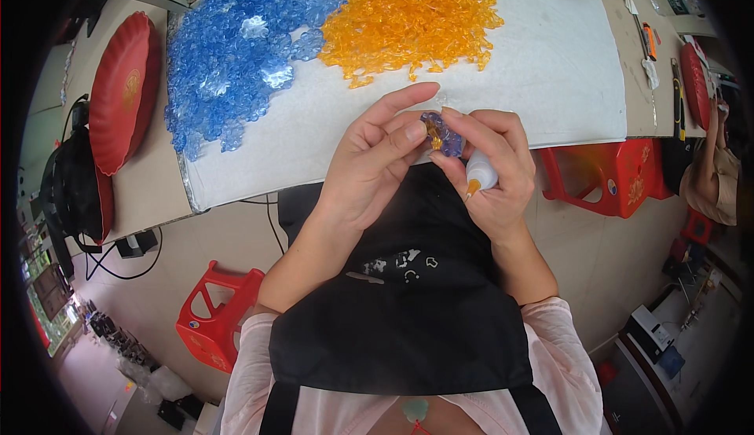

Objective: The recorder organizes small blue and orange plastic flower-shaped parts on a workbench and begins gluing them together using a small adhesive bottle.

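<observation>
Between my two hands, just off the table's near edge, is a small clear blue plastic piece [451, 143] with a clear orange piece [435, 143] set against it. My left hand [375, 148] pinches its left side with the thumb, and the forefinger stretches out above. The thumb and forefinger of my right hand [503, 152] grip its right side. Tucked in the same right hand is a white glue bottle [481, 171], its amber tip pointing down toward me. The fingers hide how the two pieces join.
Loose blue pieces [236, 66] and orange pieces [412, 18] lie heaped on the white-covered table [550, 66]. A red scalloped tray [118, 97] stands at left. Red stools [216, 317] are below the table. Cutters [649, 42] lie at far right, near another person's arm [711, 160].
</observation>
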A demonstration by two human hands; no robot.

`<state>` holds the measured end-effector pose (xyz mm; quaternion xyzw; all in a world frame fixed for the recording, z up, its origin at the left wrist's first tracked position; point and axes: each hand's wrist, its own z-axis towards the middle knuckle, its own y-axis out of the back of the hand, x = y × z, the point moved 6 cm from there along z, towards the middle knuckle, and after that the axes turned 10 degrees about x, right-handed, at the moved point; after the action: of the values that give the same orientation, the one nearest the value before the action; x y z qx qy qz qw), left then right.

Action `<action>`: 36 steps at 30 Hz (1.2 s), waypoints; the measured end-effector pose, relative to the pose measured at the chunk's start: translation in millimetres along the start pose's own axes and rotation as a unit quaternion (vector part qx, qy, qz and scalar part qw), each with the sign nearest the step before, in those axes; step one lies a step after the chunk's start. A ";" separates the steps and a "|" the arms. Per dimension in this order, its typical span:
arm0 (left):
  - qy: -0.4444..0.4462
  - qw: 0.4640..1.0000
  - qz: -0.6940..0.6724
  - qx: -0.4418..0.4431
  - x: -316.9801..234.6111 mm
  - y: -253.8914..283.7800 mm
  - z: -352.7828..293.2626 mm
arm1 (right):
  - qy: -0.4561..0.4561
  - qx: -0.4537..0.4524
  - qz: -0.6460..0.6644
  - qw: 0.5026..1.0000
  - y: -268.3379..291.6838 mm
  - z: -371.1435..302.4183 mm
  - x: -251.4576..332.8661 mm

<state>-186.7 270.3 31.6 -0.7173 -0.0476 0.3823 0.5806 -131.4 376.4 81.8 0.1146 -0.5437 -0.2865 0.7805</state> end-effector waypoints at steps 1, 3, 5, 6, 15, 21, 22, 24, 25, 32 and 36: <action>0.002 1.000 0.000 0.004 0.5 0.6 0.0 | 0.006 -0.001 -0.001 1.000 -0.3 -0.2 0.4; 0.004 1.000 -0.001 0.008 0.4 1.3 -0.1 | 0.013 -0.002 -0.001 1.000 -0.8 -0.4 0.6; 0.006 1.000 0.001 0.014 -0.1 0.4 -0.2 | 0.012 -0.002 0.003 1.000 -0.2 -0.6 0.3; 0.006 1.000 0.000 0.013 -0.5 0.4 -0.4 | 0.012 -0.001 0.003 1.000 0.5 -0.2 0.8; -0.016 0.987 0.156 -0.041 -6.1 -0.5 -2.1 | -0.115 0.001 0.130 0.985 2.7 -4.4 -20.9; -0.029 0.979 0.196 -0.049 -7.6 -3.3 -2.2 | -0.129 0.004 0.183 0.975 0.9 -6.1 -25.5; -0.046 0.973 0.221 -0.055 -9.5 -5.6 -2.7 | -0.129 0.003 0.189 0.973 0.5 -6.6 -27.3; -0.063 0.966 0.244 -0.061 -11.4 -8.0 -3.5 | -0.128 0.003 0.195 0.972 0.6 -5.8 -27.3; -0.070 0.957 0.275 -0.066 -12.8 -8.6 -4.1 | -0.140 0.008 0.185 0.973 0.5 -5.4 -26.8; -0.113 0.911 0.386 -0.085 -26.2 -5.1 -11.8 | -0.117 -0.061 0.022 0.991 36.6 5.4 -35.0; -0.114 0.843 0.512 -0.120 -49.2 0.4 -26.0 | -0.128 -0.085 -0.220 0.963 88.3 19.4 -64.5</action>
<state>-205.7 224.3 56.4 -0.6549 0.2148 0.6959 0.2017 -136.5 487.3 82.0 0.1273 -0.5745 -0.5083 0.6288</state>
